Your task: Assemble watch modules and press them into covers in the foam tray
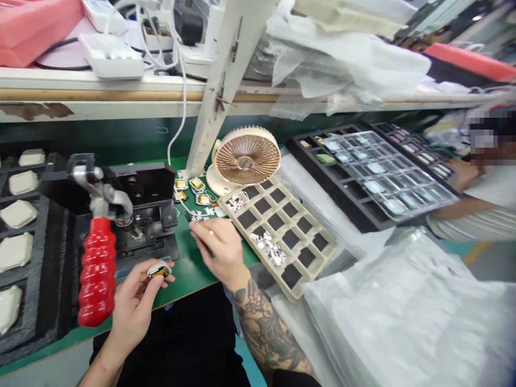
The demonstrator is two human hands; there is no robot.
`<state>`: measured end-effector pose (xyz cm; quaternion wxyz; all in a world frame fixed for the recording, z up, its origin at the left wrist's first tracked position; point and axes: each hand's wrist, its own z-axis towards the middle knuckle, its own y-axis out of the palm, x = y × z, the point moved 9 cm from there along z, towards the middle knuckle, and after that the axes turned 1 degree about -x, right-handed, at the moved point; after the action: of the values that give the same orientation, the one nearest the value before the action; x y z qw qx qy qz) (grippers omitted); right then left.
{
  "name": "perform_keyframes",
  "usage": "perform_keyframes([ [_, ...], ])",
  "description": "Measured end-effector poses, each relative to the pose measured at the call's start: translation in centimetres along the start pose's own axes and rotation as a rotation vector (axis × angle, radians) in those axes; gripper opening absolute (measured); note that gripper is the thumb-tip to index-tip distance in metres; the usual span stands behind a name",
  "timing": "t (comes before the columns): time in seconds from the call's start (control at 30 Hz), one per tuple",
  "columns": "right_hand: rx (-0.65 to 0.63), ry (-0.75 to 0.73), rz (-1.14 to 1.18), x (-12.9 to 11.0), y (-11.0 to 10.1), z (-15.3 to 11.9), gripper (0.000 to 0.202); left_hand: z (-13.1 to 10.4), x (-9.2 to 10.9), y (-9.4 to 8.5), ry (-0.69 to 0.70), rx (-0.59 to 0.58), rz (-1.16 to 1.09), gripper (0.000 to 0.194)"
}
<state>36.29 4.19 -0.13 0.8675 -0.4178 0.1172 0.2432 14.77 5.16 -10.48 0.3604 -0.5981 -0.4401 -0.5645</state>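
Observation:
Between the thumb and fingers of my left hand [139, 301] is a small white device casing [159, 269], its open side showing yellow and black parts. My right hand [220, 250] is closed around a thin dark tool [188, 216] that looks like tweezers, mostly hidden by the fingers. The tool's tip is close to small pale pieces [206, 212] on the green mat. Just behind them lie several similar casings with yellow inside [197, 185]. A beige compartment tray [300, 215] to the right of that hand holds more pale pieces [269, 248].
A toggle press [131, 231] with a red handle [97, 274] stands at left, beside a black foam tray [48, 252] of white casings. A beige fan [246, 158] stands behind the tray. Plastic bags [395, 301] and a co-worker's arm [475, 207] are at right, near a black tray [342, 188].

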Motion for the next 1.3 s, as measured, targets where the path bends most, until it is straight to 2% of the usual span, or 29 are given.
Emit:
perform_keyframes([
  [0.1,-0.253,-0.037,-0.131,-1.3,2.6,-3.4,0.033,-0.1,0.6,-0.1,-0.006,0.002,0.062,0.028],
  [0.17,-0.352,-0.029,-0.170,-1.2,3.0,-4.6,0.034,-0.1,1.1,0.1,-0.011,-0.011,0.093,0.029],
  [0.2,-0.362,-0.015,-0.183,-0.9,2.5,-4.9,0.035,-0.1,1.3,0.3,-0.010,-0.017,0.103,0.029],
  [0.27,-0.297,0.076,-0.239,0.6,0.0,-5.0,0.035,-0.1,1.7,0.4,0.002,-0.022,0.107,0.028],
  [0.37,-0.174,0.369,-0.428,5.2,-5.9,-5.8,0.029,-0.3,1.9,0.3,0.024,-0.008,0.092,0.026],
  [0.43,-0.236,0.547,-0.533,8.1,-8.8,-6.7,0.022,-0.4,1.9,0.2,0.035,-0.004,0.089,0.026],
  [0.5,-0.375,0.647,-0.555,10.2,-9.9,-7.4,0.017,-0.5,1.9,0.2,0.052,0.000,0.100,0.027],
  [0.6,-0.524,0.727,-0.502,11.4,-9.7,-7.7,0.017,-0.5,2.0,0.1,0.082,0.017,0.122,0.027],
  [0.73,-0.606,0.779,-0.493,11.8,-8.2,-7.3,0.013,-0.6,2.2,0.2,0.102,0.005,0.136,0.024],
  [0.97,-0.604,0.738,-0.571,12.3,-7.1,-6.9,0.021,-0.7,2.0,0.1,0.102,-0.010,0.151,0.026],
  [1.07,-0.590,0.732,-0.590,12.2,-7.5,-7.1,0.022,-0.7,2.0,0.2,0.104,-0.021,0.152,0.026],
  [1.13,-0.528,0.728,-0.583,11.9,-8.2,-7.1,0.025,-0.7,1.9,0.2,0.099,-0.025,0.147,0.026],
  [1.23,-0.465,0.664,-0.518,11.2,-8.7,-7.0,0.020,-0.7,1.7,0.1,0.102,-0.030,0.143,0.025],
  [1.3,-0.514,0.608,-0.496,10.9,-8.2,-7.1,0.015,-0.7,1.5,0.2,0.101,-0.045,0.147,0.027],
])
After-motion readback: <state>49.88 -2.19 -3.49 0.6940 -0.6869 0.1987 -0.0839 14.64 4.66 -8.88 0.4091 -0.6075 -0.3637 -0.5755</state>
